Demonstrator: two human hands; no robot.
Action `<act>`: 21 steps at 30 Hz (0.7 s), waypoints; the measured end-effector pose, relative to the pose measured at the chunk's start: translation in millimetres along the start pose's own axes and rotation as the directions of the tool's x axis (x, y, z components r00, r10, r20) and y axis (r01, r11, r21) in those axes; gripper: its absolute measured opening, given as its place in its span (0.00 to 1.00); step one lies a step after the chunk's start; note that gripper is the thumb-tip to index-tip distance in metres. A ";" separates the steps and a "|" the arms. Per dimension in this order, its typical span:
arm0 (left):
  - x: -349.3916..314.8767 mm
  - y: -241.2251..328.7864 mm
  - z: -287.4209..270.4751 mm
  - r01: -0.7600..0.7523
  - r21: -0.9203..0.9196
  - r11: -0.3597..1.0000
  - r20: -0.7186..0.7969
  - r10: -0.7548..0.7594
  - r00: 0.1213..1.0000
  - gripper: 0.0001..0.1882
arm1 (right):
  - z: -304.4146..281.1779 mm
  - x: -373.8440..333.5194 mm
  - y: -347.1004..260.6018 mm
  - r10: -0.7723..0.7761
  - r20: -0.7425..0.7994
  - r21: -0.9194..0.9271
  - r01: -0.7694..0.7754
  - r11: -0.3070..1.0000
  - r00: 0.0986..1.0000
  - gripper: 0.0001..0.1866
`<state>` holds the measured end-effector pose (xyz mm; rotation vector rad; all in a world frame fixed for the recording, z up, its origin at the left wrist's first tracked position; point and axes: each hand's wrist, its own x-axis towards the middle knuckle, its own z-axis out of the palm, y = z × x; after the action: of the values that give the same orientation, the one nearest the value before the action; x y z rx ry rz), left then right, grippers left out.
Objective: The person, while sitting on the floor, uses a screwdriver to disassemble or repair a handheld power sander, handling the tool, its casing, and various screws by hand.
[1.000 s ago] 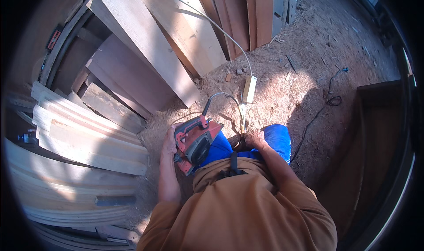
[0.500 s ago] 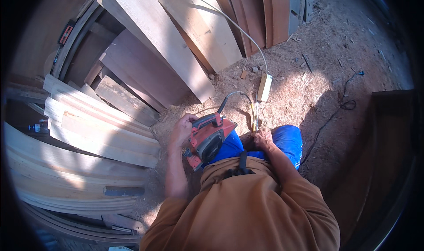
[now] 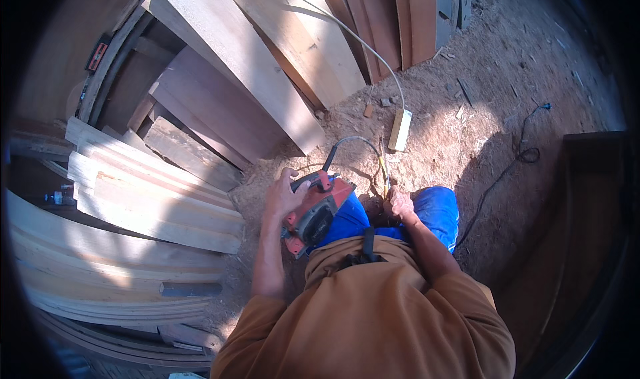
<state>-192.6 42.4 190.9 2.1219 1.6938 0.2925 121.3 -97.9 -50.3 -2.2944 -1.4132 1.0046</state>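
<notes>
A red and black electric planer point(image 3: 321, 212) rests tilted against my left thigh, in blue trousers. My left hand point(image 3: 287, 194) is at its rear handle, thumb and fingers on either side of the grip. From the planer's front, a dark cord point(image 3: 357, 139) arches over to a yellow section by my right hand point(image 3: 400, 204). That hand is closed between my knees, around the yellow part of the cord as far as I can see. A thin rod stands up just beyond its fingers; its lower end is hidden.
A pale power strip point(image 3: 400, 131) on a white lead lies ahead on the shavings-covered ground. Long boards point(image 3: 240, 66) lean at the front and left. More planks point(image 3: 153, 199) are stacked beside me. A black cord with a plug point(image 3: 527, 154) lies right, near a dark wooden panel point(image 3: 593, 199).
My left hand's grip on the planer's handle has loosened, with thumb and fingers further apart. My right hand has shifted slightly, and the thin rod by it now leans left.
</notes>
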 end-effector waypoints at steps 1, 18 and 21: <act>2.8 0.0 3.6 -0.006 -0.004 1.000 0.010 0.006 1.000 0.22 | -5.8 -1.5 3.8 0.012 -0.002 -0.001 -0.012 1.000 1.000 0.16; 3.1 1.9 -10.4 -0.065 0.000 0.998 0.142 0.064 0.988 0.20 | -162.3 -108.0 -54.0 -0.199 0.203 0.574 0.048 0.818 0.959 0.14; -2.1 -6.3 -8.1 -0.124 -0.190 0.974 0.051 0.136 0.989 0.21 | -160.3 -114.1 -67.4 -0.403 0.222 0.542 0.231 0.808 0.888 0.12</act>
<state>-202.0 43.1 195.5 2.0831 1.4355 0.4007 151.4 -142.7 150.6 -1.4976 -1.3803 1.4784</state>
